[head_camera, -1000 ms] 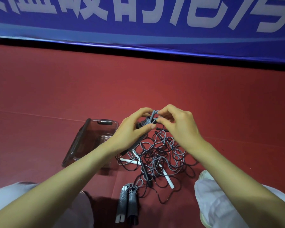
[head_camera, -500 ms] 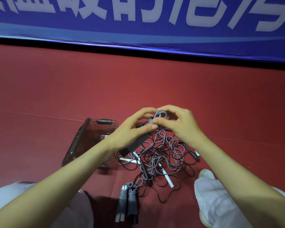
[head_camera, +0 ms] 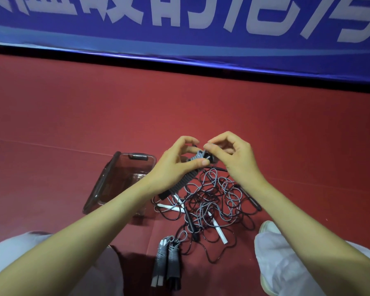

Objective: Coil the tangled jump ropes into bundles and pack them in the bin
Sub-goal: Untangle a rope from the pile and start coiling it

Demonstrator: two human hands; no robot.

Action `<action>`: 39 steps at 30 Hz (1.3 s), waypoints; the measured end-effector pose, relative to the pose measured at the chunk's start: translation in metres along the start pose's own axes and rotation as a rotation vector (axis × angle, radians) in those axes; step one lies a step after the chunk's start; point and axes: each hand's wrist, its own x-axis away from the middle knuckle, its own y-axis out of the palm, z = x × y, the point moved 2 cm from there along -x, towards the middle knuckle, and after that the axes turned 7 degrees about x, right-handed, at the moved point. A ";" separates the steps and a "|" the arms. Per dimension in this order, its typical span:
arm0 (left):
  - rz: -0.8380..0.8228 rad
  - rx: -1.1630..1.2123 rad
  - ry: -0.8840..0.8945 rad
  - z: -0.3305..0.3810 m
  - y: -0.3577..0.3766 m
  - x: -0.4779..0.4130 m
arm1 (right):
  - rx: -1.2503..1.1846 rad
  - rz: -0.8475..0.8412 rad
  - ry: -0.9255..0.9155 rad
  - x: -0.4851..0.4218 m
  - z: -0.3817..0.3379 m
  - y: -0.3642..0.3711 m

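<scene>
Head camera looks down at a red floor (head_camera: 73,116), with a blue banner (head_camera: 179,45) with white letters along the top. On the left a clear bin (head_camera: 100,182) with a dark rim sits on the floor, and I cannot tell what is inside it. Just right of the bin is the left hand (head_camera: 175,165). Its thumb and curled fingers grip a rope bundle (head_camera: 184,182), a dark handle with gray cord wound round and round it. The bundle slants down toward the bin and is held up above the floor. Lower down, between the person's knees, two finished bundles (head_camera: 167,261) lie side by side on the floor, touching each other. Right of them is the tangled pile (head_camera: 212,201) of gray and black cords, spread on the floor under both hands, with a white handle (head_camera: 219,231) sticking out of it. Above the pile the right hand (head_camera: 233,159) pinches the gray cord at the top end of the held bundle, with its fingers curled in tight. On the far right a white shoe (head_camera: 267,227) rests beside the pile.
</scene>
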 end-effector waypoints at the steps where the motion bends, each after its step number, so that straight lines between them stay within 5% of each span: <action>1: 0.013 -0.063 0.018 -0.001 -0.001 0.000 | -0.040 -0.044 0.051 -0.002 0.002 0.000; 5: 0.016 -0.212 0.054 -0.007 0.002 0.003 | -0.061 -0.240 0.352 -0.012 0.009 -0.005; 8: 0.011 -0.365 0.062 -0.014 0.006 0.003 | 0.014 -0.374 0.410 -0.012 0.008 -0.009; 10: 0.008 -0.317 -0.006 -0.015 0.008 -0.001 | -0.023 -0.254 0.342 -0.013 0.005 -0.008; 14: -0.020 0.201 -0.301 -0.008 0.015 -0.007 | -0.432 0.006 0.332 -0.016 0.000 -0.007; 25: -0.104 0.288 -0.353 -0.019 0.033 -0.010 | -0.780 0.194 0.616 -0.028 0.018 -0.017; 33: -0.070 0.314 -0.392 -0.033 0.029 -0.006 | -0.715 0.143 0.682 -0.031 0.036 -0.015; 39: 0.196 0.372 -0.407 -0.055 0.018 -0.003 | -0.119 -0.291 0.458 -0.019 0.035 -0.007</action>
